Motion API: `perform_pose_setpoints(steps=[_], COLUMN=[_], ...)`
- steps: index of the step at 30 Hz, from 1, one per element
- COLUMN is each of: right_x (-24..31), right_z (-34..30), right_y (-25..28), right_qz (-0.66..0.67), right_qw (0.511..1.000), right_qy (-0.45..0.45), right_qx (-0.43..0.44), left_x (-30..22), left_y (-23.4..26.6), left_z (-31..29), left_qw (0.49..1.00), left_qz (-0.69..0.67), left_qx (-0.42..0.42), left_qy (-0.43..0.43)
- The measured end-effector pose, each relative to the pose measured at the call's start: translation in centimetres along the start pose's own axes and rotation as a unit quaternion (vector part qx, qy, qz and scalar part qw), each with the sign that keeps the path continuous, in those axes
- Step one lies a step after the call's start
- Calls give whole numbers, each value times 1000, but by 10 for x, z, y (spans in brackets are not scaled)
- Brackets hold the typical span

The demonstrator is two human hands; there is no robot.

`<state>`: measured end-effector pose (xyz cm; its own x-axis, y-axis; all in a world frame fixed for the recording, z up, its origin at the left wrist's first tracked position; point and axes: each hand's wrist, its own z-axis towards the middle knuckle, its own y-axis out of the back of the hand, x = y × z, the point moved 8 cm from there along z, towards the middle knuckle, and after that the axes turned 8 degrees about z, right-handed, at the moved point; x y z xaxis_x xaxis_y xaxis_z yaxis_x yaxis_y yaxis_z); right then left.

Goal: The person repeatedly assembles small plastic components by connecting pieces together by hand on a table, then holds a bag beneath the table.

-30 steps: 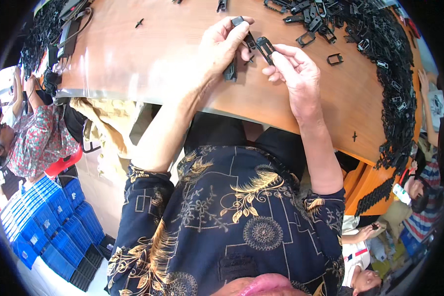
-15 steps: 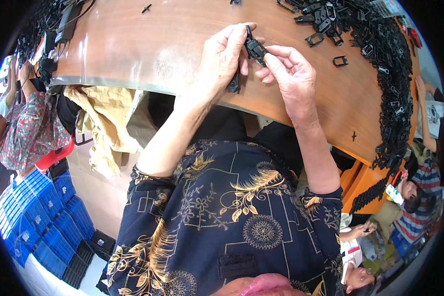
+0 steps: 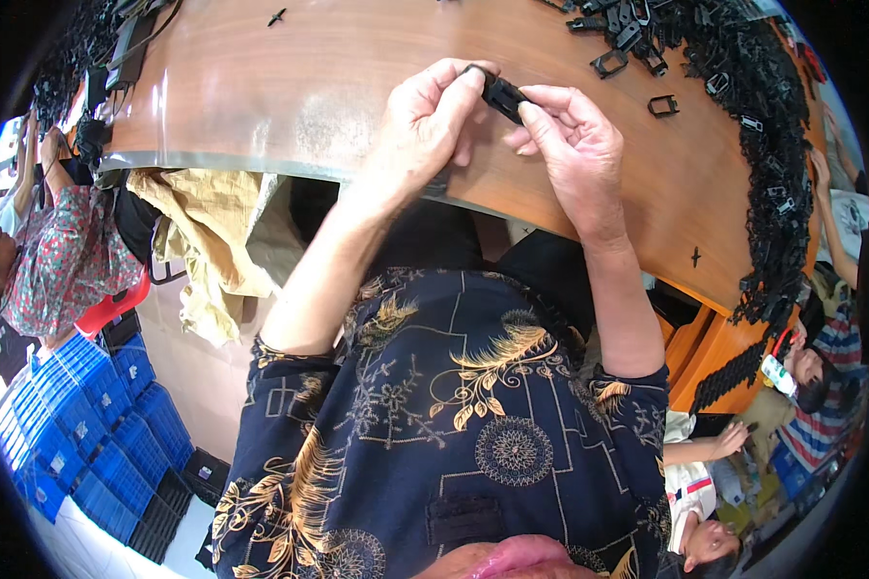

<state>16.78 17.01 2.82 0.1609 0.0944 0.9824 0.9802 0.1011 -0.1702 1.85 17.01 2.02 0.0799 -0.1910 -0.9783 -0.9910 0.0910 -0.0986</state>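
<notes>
Above the near edge of the wooden table, a small black plastic part (image 3: 503, 96) is held between my two hands. My left hand (image 3: 429, 121) pinches its left end between thumb and fingers. At its right end, the thumb and fingertips of my right hand (image 3: 574, 140) grip it. The part slants down to the right, and its ends are hidden by my fingers. Under my left hand another dark piece (image 3: 438, 181) shows at the table edge, mostly covered by the wrist.
Heaped black plastic parts (image 3: 768, 174) line the table's right side, with a loose black frame (image 3: 662, 105) beside them. Small black cross-shaped bits (image 3: 696, 257) lie about. Blue crates (image 3: 97, 425) stack at lower left, near brown cloth (image 3: 203, 241). Other people sit on both sides.
The black part has turned to lie flatter, and my left hand has lowered slightly. At lower right, a co-worker's hand has moved.
</notes>
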Motion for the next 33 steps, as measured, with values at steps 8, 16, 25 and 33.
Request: perform_pose_setpoints(steps=[8,16,25,33], right_x=[21,-15,-42,5], right_z=[-22,-20,-38,-37], right_y=[-37,-50,-76,-29], right_qz=[-247,66,66,-153], right_qw=[948,972,965,974], right_qy=[151,-67,-163,61], right_qx=[135,215,195,153], left_x=[13,29,44,39], left_y=[19,34,56,120], left_z=[-25,-58,-91,-119], left_qw=[970,996,991,939], left_qz=[230,-2,-40,316], left_qx=[75,10,-33,-107], left_qy=[20,93,121,82])
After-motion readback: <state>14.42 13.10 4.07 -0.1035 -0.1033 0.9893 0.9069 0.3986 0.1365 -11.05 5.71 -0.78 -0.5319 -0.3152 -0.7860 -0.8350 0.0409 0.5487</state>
